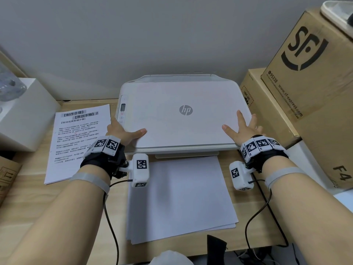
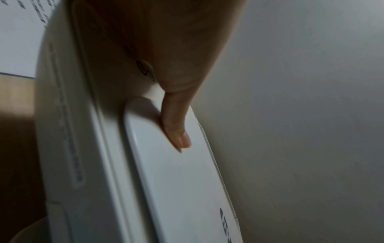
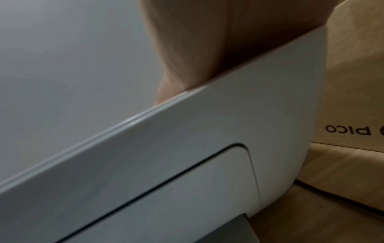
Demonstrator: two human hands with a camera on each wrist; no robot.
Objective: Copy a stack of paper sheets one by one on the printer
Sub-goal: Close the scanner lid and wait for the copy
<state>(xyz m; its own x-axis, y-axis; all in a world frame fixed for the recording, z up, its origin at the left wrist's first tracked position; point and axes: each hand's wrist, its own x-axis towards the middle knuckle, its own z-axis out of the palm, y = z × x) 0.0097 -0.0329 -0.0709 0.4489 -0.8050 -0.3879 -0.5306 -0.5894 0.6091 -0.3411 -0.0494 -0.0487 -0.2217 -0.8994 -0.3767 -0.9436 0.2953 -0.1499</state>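
Small print on the printed sheet (image 1: 80, 138) just left of the left hand (image 1: 122, 133) is too fine to read. The right hand (image 1: 243, 128) covers the printer lid (image 1: 183, 111) corner; its outer fingers (image 1: 253, 119) drop past the edge, hidden. Both wrist views are blurred.

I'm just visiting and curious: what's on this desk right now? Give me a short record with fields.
printer: white, lid closed
left hand: flat on the lid's front left corner, thumb lying on top
right hand: fingers spread on the lid's front right corner
printed sheet: on the desk left of the printer, text facing up
blank stack: in front of the printer
cardboard boxes: right of the printer
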